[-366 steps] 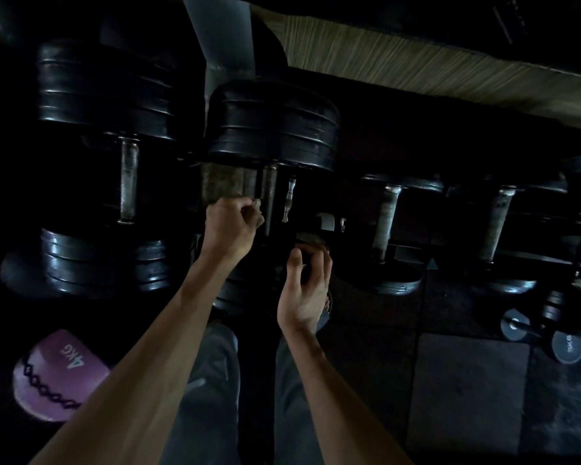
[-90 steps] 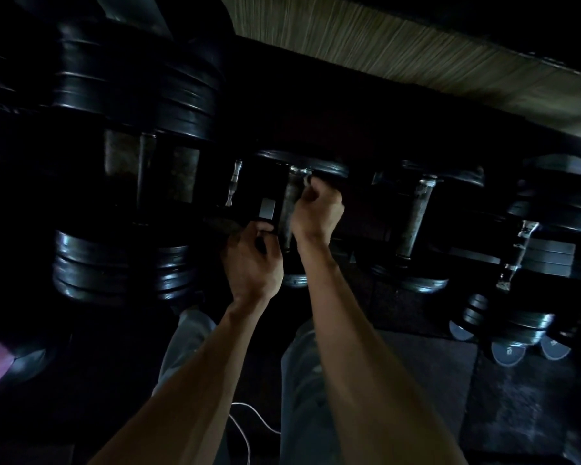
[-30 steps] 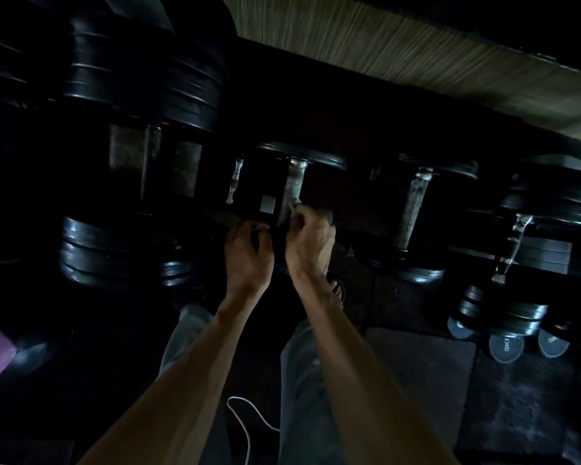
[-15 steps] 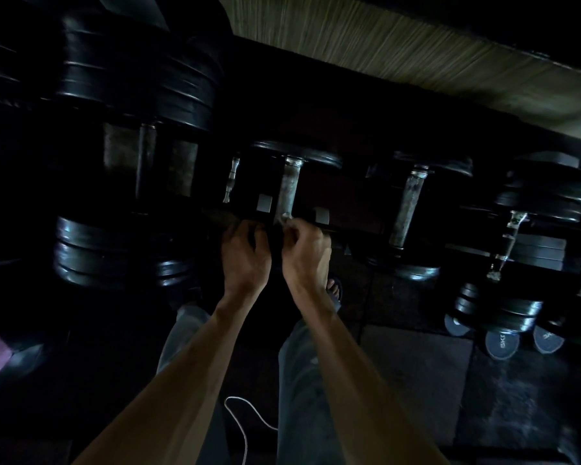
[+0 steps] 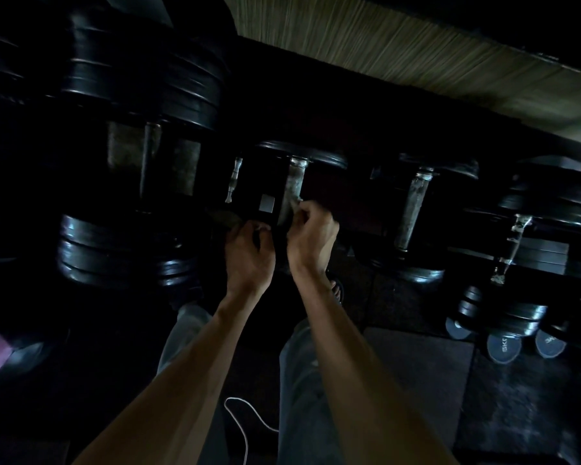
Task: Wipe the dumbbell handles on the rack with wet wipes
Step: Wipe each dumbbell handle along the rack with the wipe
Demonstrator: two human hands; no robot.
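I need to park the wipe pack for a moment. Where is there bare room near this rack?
Free: the floor mat right of the person's legs, below the small dumbbells. Crowded: around the handle, where the left hand and right hand work, and the shelf packed with large dumbbells.

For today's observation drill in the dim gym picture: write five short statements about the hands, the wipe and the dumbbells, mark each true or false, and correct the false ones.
1. The right hand pinches a wet wipe at the near end of a dumbbell handle. True.
2. The left hand is raised high above the rack. False: it is low, beside the right hand.
3. Another dumbbell handle stands further right, untouched. True.
4. The biggest dumbbell lies to the right of the hands. False: it is to their left.
5. A white cord hangs between the person's legs. True.
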